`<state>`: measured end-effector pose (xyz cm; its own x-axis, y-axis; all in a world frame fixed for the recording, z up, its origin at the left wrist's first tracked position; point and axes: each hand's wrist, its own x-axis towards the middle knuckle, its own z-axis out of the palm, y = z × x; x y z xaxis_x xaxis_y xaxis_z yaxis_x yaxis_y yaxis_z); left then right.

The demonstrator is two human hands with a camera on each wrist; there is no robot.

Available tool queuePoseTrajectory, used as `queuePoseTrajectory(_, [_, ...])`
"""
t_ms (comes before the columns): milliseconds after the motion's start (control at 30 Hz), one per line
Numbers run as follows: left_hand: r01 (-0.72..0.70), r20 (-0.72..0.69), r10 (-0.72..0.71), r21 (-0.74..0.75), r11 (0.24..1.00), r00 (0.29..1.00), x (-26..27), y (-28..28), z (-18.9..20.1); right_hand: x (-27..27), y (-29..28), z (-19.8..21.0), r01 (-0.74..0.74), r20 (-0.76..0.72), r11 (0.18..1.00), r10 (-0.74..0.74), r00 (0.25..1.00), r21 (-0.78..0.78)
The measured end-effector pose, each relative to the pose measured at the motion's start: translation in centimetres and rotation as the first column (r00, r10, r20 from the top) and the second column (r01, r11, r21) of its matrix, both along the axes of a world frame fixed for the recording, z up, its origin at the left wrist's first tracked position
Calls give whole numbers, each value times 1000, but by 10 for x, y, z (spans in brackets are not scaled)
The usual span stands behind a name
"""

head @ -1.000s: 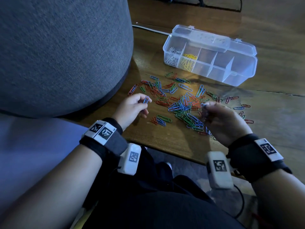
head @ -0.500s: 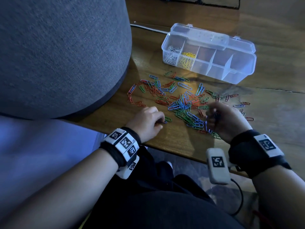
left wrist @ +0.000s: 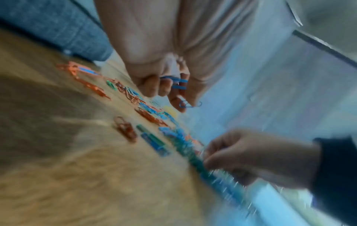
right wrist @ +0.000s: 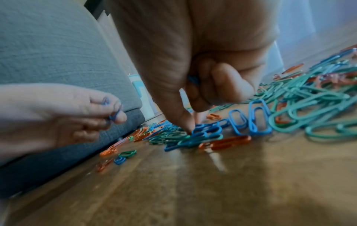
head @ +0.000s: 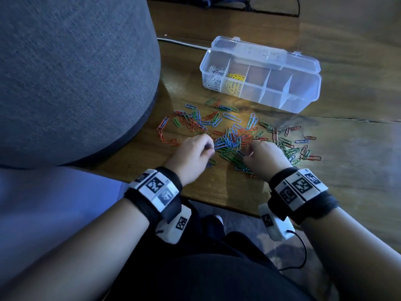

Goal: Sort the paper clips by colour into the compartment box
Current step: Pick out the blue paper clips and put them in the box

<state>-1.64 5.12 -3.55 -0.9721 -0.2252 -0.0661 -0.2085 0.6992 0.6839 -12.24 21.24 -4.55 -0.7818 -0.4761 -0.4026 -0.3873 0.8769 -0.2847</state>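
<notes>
A scatter of blue, green and orange paper clips [head: 234, 135] lies on the wooden table [head: 347, 174]. A clear compartment box [head: 260, 74] stands open behind it, with white clips [head: 213, 77] in its leftmost section and yellow clips [head: 234, 82] in the one beside it. My left hand [head: 195, 153] hovers at the pile's left edge, its curled fingers holding several blue clips [left wrist: 178, 85]. My right hand [head: 260, 157] sits on the pile's near side, blue clips [right wrist: 193, 79] tucked in its curled fingers, thumb tip [right wrist: 187, 123] down on a blue clip [right wrist: 204, 131].
A large grey upholstered seat [head: 71, 72] presses against the table's left edge. A white cable [head: 182, 43] runs behind the box. The table's near edge [head: 217, 198] lies just under my wrists.
My left hand moved from the left of the scatter toward the table edge, then forward to the pile's left edge. My right hand shifted slightly left over the pile.
</notes>
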Motion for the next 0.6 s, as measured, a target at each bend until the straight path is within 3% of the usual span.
queuePoseTrajectory(67, [-112,67,96,296,949,993,-7,1,10,-2,-2,3,-19,26,1000,19,999,14])
queuePoseTrajectory(133, [-176,121,131,546,819,984,-12,1,15,-3,-5,6,-37,36,999,37,999,0])
queuePoseTrajectory(267, [-219,191,115,733,644,975,-22,0,16,-4,0,8,-35,47,995,39,998,-92])
queuePoseTrajectory(333, [-270,240,126,805,528,963,-28,0,19,-8,8,11,117,133,953,-82,988,-278])
queuePoseTrajectory(367, [-304,271,137,831,465,953,-32,-1,21,-11,13,14,268,256,875,-173,951,-403])
queuePoseTrajectory(400, [-340,307,147,845,413,940,-36,-2,23,-15,18,18,454,434,733,-238,869,-506])
queuePoseTrajectory(467, [-415,381,165,840,351,910,-47,-4,26,-23,26,27,781,787,368,-177,592,-505])
queuePoseTrajectory(500, [-440,407,167,832,337,898,-54,-4,28,-27,29,31,871,883,241,-96,460,-428])
queuePoseTrajectory(533, [-452,422,161,827,334,892,-61,-4,29,-32,32,35,917,928,169,-36,371,-360])
queuePoseTrajectory(600, [-439,419,135,832,338,898,-76,-2,33,-41,36,41,944,950,103,17,312,-312])
